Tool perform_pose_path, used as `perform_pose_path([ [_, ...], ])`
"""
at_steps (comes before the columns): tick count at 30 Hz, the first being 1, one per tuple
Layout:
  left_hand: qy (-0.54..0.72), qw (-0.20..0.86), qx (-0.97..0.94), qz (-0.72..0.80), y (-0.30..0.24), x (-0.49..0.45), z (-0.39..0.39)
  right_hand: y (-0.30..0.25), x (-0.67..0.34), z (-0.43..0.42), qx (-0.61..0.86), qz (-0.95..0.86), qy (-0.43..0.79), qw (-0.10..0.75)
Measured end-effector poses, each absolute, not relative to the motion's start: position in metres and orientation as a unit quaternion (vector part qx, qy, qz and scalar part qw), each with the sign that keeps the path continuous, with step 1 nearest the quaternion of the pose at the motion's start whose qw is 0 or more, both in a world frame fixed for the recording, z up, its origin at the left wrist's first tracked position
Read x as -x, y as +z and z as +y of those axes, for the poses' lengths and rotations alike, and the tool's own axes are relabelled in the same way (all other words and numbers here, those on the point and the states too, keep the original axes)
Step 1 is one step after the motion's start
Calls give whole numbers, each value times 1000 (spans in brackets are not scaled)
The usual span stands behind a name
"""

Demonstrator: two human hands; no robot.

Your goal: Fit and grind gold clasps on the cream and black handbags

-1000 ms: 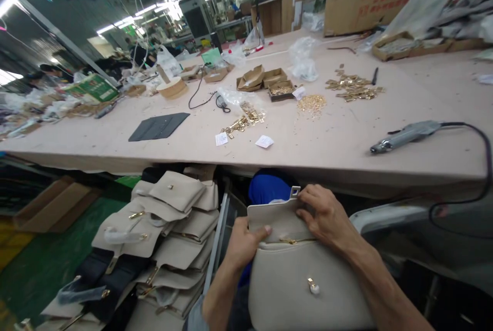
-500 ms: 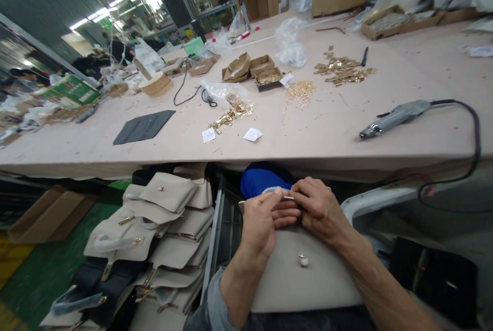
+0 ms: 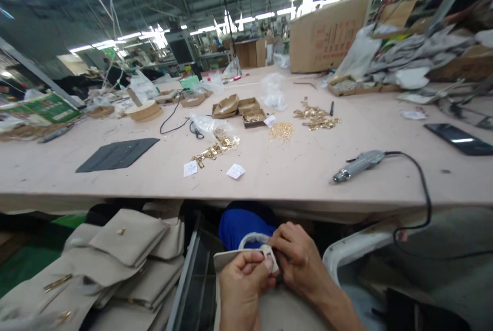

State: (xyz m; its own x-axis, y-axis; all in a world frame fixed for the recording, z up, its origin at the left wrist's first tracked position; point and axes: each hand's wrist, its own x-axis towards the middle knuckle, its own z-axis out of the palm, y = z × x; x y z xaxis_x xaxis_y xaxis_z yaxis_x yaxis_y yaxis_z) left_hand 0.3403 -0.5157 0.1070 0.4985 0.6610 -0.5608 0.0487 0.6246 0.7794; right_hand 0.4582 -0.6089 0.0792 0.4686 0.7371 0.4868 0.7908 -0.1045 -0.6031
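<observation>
A beige handbag [image 3: 287, 313] lies on my lap, its flap [image 3: 223, 259] raised toward the table. A narrow tab with a rectangular slot [image 3: 270, 258] sticks out from the flap's edge. My left hand [image 3: 246, 282] is closed, thumb and fingers pinching the flap at this tab. From the right, my right hand [image 3: 298, 259] grips the tab's other side with bent fingers; its fingertips are partly hidden. Behind both hands arches the bag's wrapped handle [image 3: 252, 238]. The stud seen earlier on the bag's front is out of sight.
Stacked beige bags [image 3: 127, 249] stand on the left beside a grey crate [image 3: 192, 274]. On the table [image 3: 269, 179] lie an electric screwdriver [image 3: 356, 166], gold metal fittings [image 3: 215, 151], small cardboard boxes [image 3: 227, 106], a dark panel [image 3: 117, 154] and a phone [image 3: 462, 138].
The view has tilted up and turned right, bringing the phone into sight. The flap has turned up in my hands, so the slotted tab and handle now show.
</observation>
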Motion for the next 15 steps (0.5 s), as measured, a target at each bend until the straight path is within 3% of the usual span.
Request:
perform_pose_path([
  [8, 92, 815, -336, 463, 109, -346, -505, 79, -452, -607, 765, -503, -67, 397],
  [15, 178, 760, -462, 421, 93, -352, -508, 73, -456, -603, 765, -515, -65, 382],
])
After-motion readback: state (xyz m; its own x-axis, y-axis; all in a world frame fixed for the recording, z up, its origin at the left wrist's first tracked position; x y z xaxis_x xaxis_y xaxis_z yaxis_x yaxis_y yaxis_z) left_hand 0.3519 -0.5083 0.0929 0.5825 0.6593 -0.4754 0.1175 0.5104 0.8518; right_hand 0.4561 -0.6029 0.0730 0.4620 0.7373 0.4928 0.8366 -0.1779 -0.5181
